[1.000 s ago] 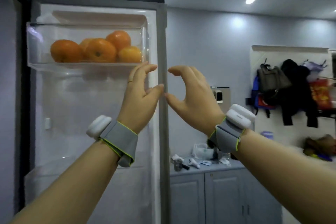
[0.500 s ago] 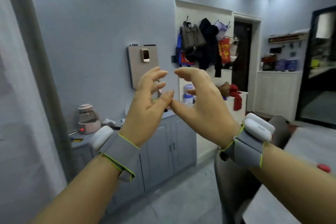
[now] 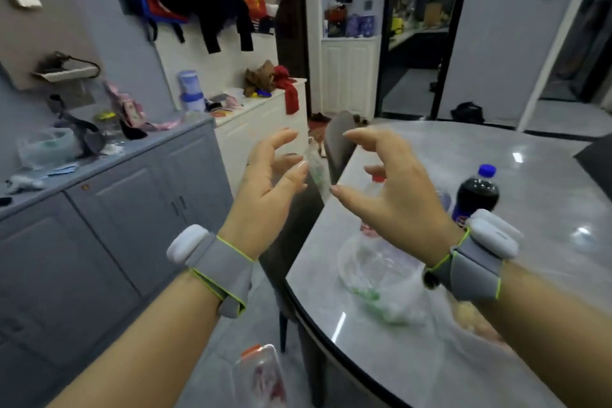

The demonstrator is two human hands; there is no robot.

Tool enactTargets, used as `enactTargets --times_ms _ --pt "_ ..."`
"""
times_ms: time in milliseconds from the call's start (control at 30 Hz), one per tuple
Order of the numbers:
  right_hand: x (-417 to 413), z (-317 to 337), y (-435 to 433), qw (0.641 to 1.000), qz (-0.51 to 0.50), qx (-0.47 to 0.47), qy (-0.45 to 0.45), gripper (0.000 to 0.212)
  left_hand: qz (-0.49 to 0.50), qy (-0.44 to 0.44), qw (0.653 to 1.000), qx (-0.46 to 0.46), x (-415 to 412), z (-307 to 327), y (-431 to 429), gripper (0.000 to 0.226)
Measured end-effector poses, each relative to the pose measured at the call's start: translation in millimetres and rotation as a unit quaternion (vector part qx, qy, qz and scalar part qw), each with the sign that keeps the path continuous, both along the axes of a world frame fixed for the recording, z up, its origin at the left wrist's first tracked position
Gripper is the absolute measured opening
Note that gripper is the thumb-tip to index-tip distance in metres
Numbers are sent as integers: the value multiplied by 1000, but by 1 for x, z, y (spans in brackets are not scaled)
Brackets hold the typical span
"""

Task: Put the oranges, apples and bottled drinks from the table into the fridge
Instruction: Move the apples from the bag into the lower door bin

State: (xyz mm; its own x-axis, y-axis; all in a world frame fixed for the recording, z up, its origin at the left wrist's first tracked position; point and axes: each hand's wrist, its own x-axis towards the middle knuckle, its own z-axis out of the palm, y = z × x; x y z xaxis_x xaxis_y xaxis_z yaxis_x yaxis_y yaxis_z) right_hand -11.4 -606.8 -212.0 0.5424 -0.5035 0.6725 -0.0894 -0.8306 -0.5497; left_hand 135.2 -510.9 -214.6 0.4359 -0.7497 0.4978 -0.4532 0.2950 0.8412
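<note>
Empty hands over the bench's near edge

The left hand (image 3: 268, 182) and right hand (image 3: 390, 185) hang wide, fingers spread and curved, holding nothing. The clear bottle (image 3: 369, 225) stands just beyond the right hand, with the cola bottle (image 3: 477, 192) farther along the bench (image 3: 463, 149). A hasty reach could topple either, or snag the crumpled plastic bag (image 3: 381, 278) nearby.

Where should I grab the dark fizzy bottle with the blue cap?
The dark plastic bottle with the blue cap stands upright on the grey marble table, so wrap its round body below the neck, probably from the near side with the right hand, which is closest.
</note>
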Motion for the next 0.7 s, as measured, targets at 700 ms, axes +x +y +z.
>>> enactTargets --times_ms 700 --pt "-172 -198 -133 961 -186 176 109 45 -137 74 962 222 -172 -214 -182 35"
